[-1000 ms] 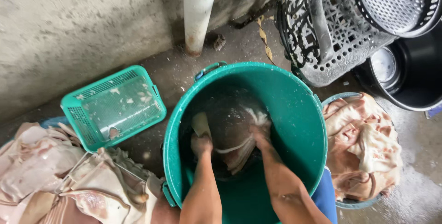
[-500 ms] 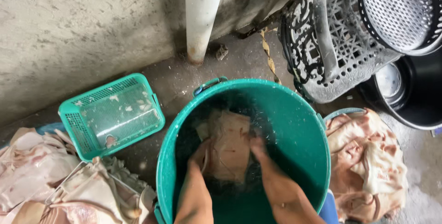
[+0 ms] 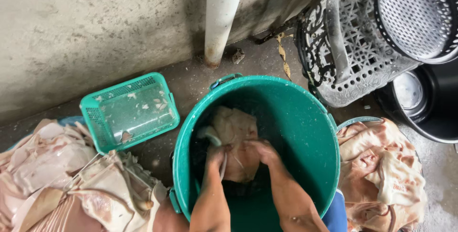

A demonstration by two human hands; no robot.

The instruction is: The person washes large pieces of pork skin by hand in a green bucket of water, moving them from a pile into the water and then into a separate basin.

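Both my hands reach down into a big green bucket [image 3: 305, 112] that holds dark water. My left hand [image 3: 216, 156] and my right hand [image 3: 264, 152] grip a pale, pinkish slab of raw skin or meat [image 3: 234, 131] and hold it partly out of the water. The slab hangs between the two hands, its lower part hidden in the water.
A small green plastic basket [image 3: 129, 110] lies on the concrete floor to the left. Piles of the same pale pieces [image 3: 62, 179] fill the left foreground and a basin [image 3: 381, 170] at the right. A white pipe [image 3: 222, 17], grey lattice crates [image 3: 353, 46] and a black tub [image 3: 429, 103] stand behind.
The hands have lifted the pale slab higher out of the water and bunched it between them. The view has shifted slightly downward and closer.
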